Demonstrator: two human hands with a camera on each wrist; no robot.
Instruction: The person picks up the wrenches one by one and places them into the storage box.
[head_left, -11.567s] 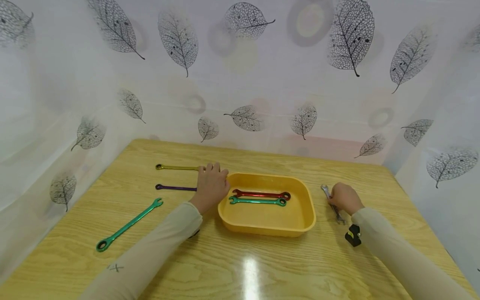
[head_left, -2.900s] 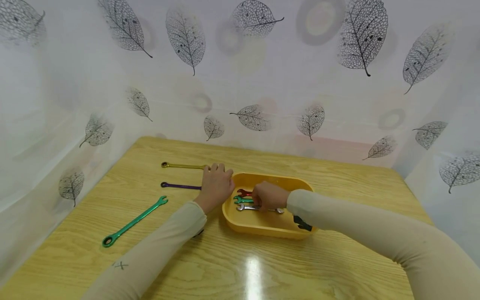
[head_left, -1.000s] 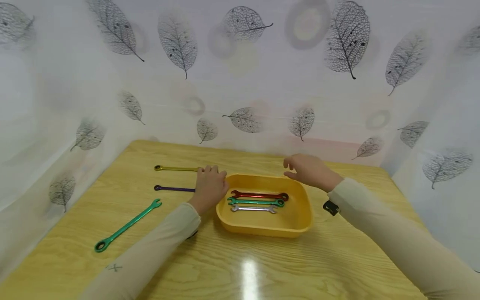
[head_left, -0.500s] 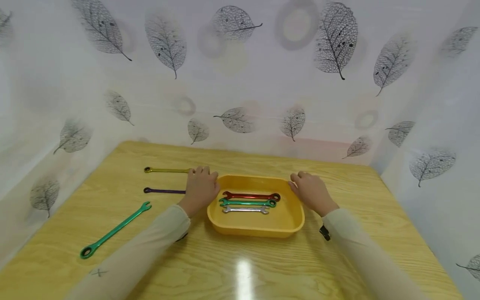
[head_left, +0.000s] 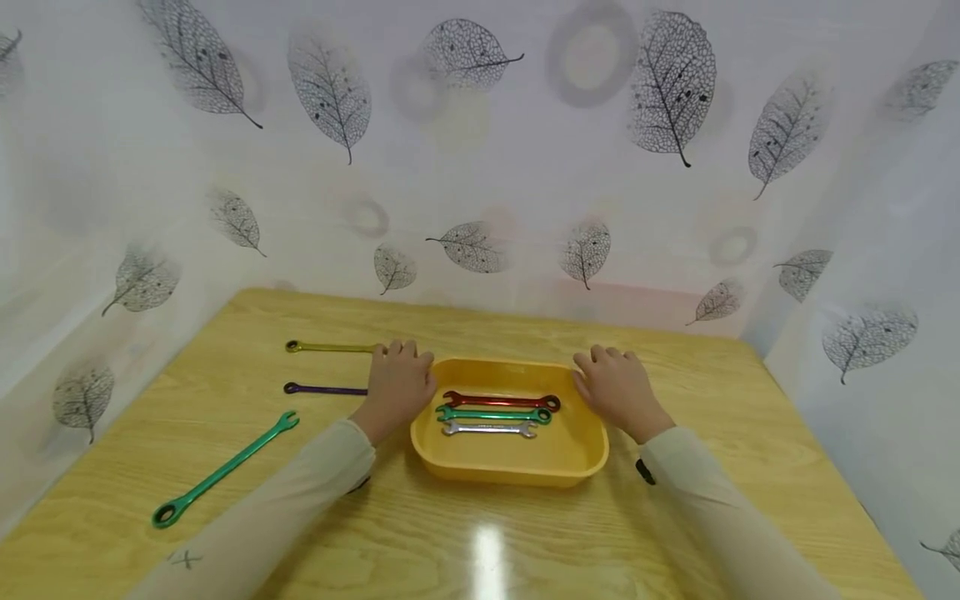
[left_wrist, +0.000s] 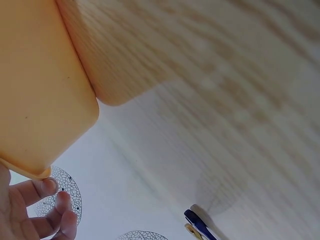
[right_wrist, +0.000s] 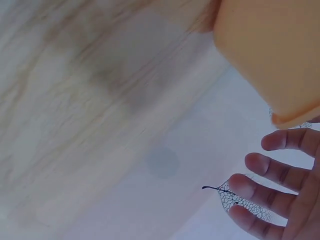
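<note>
A yellow plastic tray (head_left: 510, 477) stands on the table. Inside it lie a red combination wrench (head_left: 501, 402), a green ratchet wrench (head_left: 491, 414) and a silver open-end wrench (head_left: 489, 429), roughly parallel. My left hand (head_left: 396, 385) grips the tray's rim at the far left corner; the left wrist view has its curled fingers (left_wrist: 42, 192) by the rim. At the far right corner my right hand (head_left: 618, 390) holds the rim, with its fingers bent loosely outside the tray wall (right_wrist: 270, 45). Both thumbs are mostly hidden.
Left of the tray lie a yellow wrench (head_left: 330, 347), a purple wrench (head_left: 326, 390) and a larger green wrench (head_left: 228, 467). My left hand covers the right ends of the first two. A leaf-printed curtain (head_left: 480, 183) hangs behind the wooden table (head_left: 420, 550).
My right hand took the silver wrench from the table's right, laid it in the tray beside the green one, let go and moved to the right rim. My left hand stayed on the rim.
</note>
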